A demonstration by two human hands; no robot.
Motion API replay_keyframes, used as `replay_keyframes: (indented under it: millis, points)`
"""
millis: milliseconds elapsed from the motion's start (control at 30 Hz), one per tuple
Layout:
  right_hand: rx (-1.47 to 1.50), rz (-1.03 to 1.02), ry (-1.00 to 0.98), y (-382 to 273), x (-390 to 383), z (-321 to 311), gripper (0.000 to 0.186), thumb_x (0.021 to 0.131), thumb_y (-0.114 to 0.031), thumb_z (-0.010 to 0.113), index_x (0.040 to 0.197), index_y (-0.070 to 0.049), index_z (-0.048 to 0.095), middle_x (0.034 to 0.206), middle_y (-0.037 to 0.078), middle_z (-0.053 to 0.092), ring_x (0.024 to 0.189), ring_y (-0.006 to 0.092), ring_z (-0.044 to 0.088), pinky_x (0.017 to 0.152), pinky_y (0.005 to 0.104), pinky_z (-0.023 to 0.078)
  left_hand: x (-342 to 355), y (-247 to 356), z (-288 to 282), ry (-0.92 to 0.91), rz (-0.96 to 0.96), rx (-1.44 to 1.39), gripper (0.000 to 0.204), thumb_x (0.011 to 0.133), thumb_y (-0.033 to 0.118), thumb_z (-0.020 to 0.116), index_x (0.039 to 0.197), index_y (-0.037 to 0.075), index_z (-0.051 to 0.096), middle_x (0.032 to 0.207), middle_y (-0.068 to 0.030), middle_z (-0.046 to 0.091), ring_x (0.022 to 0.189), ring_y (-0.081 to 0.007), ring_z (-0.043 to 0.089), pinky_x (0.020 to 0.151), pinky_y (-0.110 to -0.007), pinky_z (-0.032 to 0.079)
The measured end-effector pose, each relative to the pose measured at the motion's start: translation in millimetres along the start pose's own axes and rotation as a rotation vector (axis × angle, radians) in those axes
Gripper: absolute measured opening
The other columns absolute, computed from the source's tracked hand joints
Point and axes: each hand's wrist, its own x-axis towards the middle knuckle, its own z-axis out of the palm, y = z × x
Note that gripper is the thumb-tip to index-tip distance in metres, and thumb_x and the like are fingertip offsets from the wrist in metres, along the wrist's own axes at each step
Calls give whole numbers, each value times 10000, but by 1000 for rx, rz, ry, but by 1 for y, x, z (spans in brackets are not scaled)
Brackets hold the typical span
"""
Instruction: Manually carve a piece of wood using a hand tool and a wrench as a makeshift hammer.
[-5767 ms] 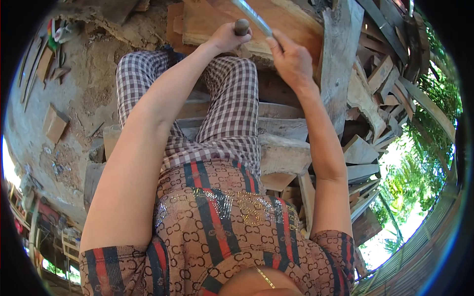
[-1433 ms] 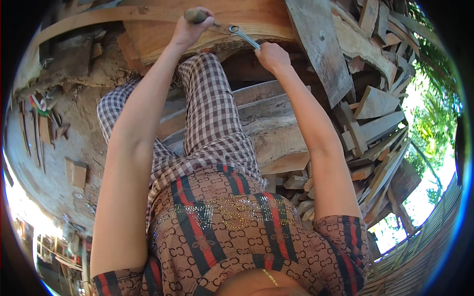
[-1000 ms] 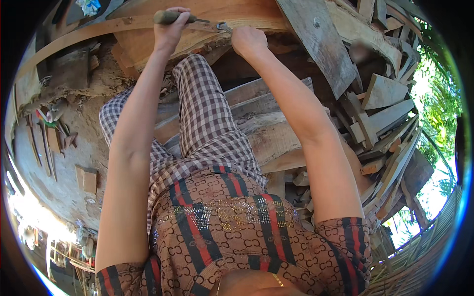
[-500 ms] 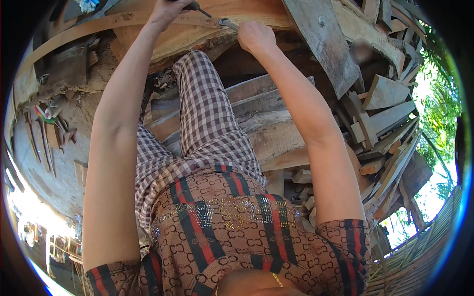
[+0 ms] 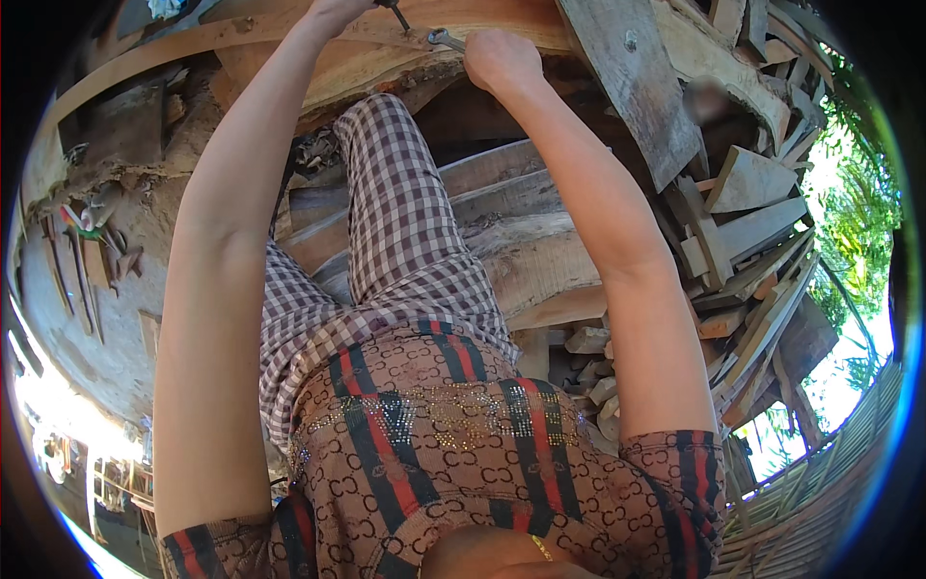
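At the top edge, my left hand (image 5: 338, 10) is closed around a dark tool (image 5: 395, 13) with a thin shaft, much like a screwdriver; its upper part is cut off by the frame. The shaft points down and a little right, close to the wrench. My right hand (image 5: 503, 60) is wrapped in a fist around a metal wrench (image 5: 445, 39), whose ring end sticks out to the left. Both tools are over a long pale wooden slab (image 5: 371, 66) with a rough bark edge. Whether either tool touches the wood I cannot tell.
A wide grey board (image 5: 632, 87) leans to the right of my right hand. Stacked planks (image 5: 526, 246) lie under my forearms, and offcuts (image 5: 752, 183) pile up at the right. Several hand tools (image 5: 87, 261) lie on the concrete floor (image 5: 77, 338) at the left.
My left hand has shifted slightly up, and its tool's shaft now points more steeply down. My right hand keeps its hold on the wrench, nearly in the same place.
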Motion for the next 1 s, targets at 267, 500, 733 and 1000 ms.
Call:
replay_keyframes:
  millis: [267, 500, 733, 1000]
  points:
    - [12, -21, 49, 14, 4, 17, 241, 823, -156, 485, 886, -21, 674, 884, 194, 658, 867, 356, 638, 739, 441, 508, 3, -1, 7, 89, -61, 154, 170, 780, 192, 656, 795, 29, 611, 710, -48, 606, 655, -141, 588, 597, -298, 479]
    - [467, -126, 459, 12, 5, -85, 273, 879, -242, 552, 1005, -14, 634, 807, 185, 650, 753, 346, 645, 632, 392, 497, 7, -14, -9, 50, 37, 192, 168, 790, 182, 638, 768, 20, 600, 698, -45, 595, 646, -150, 567, 596, -306, 458]
    - [552, -399, 766, -14, -9, -122, 263, 886, -224, 568, 1019, -4, 625, 755, 234, 609, 724, 371, 624, 592, 402, 464, 16, -10, 12, -8, 29, 191, 163, 797, 173, 624, 745, 19, 609, 660, -53, 606, 606, -160, 584, 568, -305, 469]
    - [749, -369, 795, -9, -23, -137, 273, 880, -236, 579, 1051, -29, 630, 779, 236, 620, 736, 376, 622, 619, 377, 474, 13, -11, 22, 15, 17, 236, 176, 786, 186, 634, 735, 19, 612, 648, -60, 610, 596, -166, 593, 561, -311, 478]
